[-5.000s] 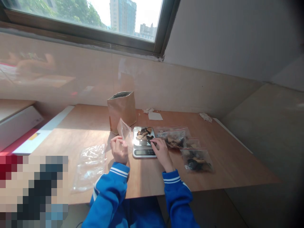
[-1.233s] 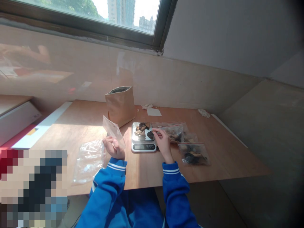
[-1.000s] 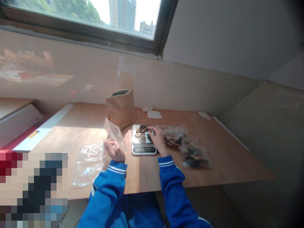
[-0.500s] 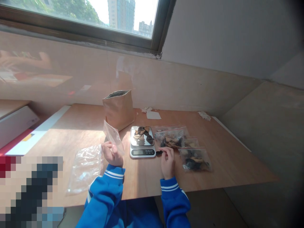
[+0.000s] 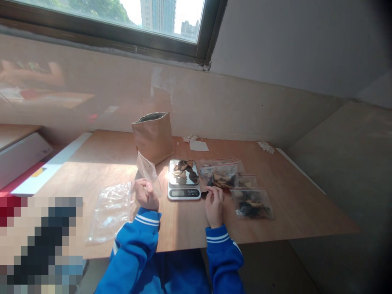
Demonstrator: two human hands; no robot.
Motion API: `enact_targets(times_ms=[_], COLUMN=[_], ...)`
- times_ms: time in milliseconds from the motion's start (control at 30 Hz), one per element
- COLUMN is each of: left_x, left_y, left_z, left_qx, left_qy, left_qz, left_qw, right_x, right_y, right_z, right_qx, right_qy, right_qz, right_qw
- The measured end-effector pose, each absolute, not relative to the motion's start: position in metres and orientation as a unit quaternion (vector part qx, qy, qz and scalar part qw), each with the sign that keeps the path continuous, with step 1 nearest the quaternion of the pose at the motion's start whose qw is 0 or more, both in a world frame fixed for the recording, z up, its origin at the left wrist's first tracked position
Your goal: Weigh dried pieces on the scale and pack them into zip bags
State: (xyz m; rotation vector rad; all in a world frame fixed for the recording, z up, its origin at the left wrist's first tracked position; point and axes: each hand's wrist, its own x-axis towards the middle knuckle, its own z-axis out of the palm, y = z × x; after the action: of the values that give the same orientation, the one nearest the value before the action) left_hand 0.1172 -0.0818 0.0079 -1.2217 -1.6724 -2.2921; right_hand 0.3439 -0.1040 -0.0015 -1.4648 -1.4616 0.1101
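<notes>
My left hand point(image 5: 147, 194) is closed on a small clear plastic bag point(image 5: 149, 171), which stands up above the fingers. Just right of the scale, my right hand point(image 5: 214, 204) pinches a dark dried piece point(image 5: 204, 195), perhaps a slice of dried mushroom; its kind is hard to make out. Between the hands sits a white digital kitchen scale point(image 5: 184, 193). On its shiny plate lies a small heap of brown and black dried slices point(image 5: 185, 169). To the right of my right hand lies a filled zip bag point(image 5: 252, 203) of similar slices.
Behind the scale stands an open brown paper bag point(image 5: 154, 136). More filled zip bags point(image 5: 222, 177) lie right of the scale. Flat clear bags point(image 5: 110, 212) rest at left. A white paper piece point(image 5: 199, 145) and crumpled tissue point(image 5: 266, 147) lie toward the wall.
My right hand has shifted slightly left, its fingers still around the dark piece. My left hand and its bag have moved a little right. The whole view has shifted slightly.
</notes>
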Motion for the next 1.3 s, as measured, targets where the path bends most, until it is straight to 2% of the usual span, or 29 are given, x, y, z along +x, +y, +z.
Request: enact_targets(times_ms=[433, 933, 1167, 1300], left_x=[0.117, 0.117, 0.118, 0.121], left_y=[-0.084, -0.085, -0.084, -0.084], left_z=[0.01, 0.01, 0.021, 0.032], left_qx=[-0.416, -0.433, -0.455, -0.471], left_qy=[-0.555, -0.549, -0.545, -0.54], left_qz=[-0.72, -0.715, -0.704, -0.697], left_qw=[0.031, 0.02, 0.028, 0.034], right_x=[0.344, 0.346, 0.346, 0.344], right_y=[-0.106, -0.102, -0.101, -0.103], right_z=[-0.001, -0.016, -0.015, -0.001], right_qx=[-0.611, -0.655, -0.67, -0.655], right_qy=[-0.606, -0.623, -0.604, -0.591], right_qz=[0.06, 0.033, 0.014, 0.021], right_qw=[0.506, 0.427, 0.433, 0.471])
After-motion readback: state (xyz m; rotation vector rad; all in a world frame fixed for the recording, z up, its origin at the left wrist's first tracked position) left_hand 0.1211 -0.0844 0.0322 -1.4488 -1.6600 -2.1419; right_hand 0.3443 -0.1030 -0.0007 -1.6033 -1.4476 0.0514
